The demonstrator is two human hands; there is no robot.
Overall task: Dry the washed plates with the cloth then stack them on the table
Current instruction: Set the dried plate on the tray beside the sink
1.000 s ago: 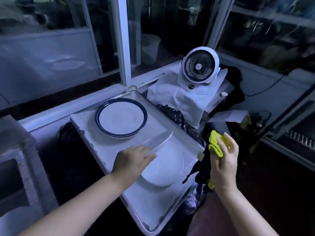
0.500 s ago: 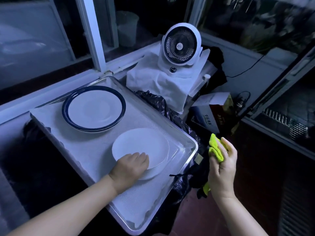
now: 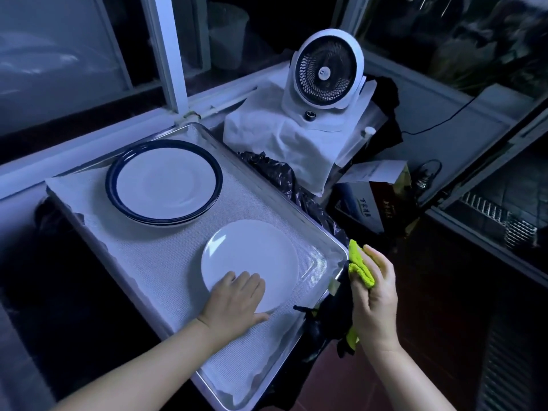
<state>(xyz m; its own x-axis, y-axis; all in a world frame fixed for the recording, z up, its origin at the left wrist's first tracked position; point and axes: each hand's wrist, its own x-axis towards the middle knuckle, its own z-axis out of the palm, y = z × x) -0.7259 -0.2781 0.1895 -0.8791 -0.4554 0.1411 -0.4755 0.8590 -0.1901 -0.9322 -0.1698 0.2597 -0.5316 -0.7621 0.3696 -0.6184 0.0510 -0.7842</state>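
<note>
Left hand [image 3: 234, 301] lies flat, fingers extended, on the near edge of the white plate [image 3: 252, 256], which rests on the tray [image 3: 148, 256]. Right hand [image 3: 375, 295] grips the cloth [image 3: 360, 266] just off the tray's right rim, clear of the plate. Blue-rimmed stack [image 3: 166, 182] stands behind. Judged: stacking partly done; this plate lies apart, dryness undeterminable.

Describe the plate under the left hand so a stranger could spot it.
Start at the metal tray by the window. The plate lies on its near half, under the left hand. It is plain white; the far plates are blue-rimmed.
</note>
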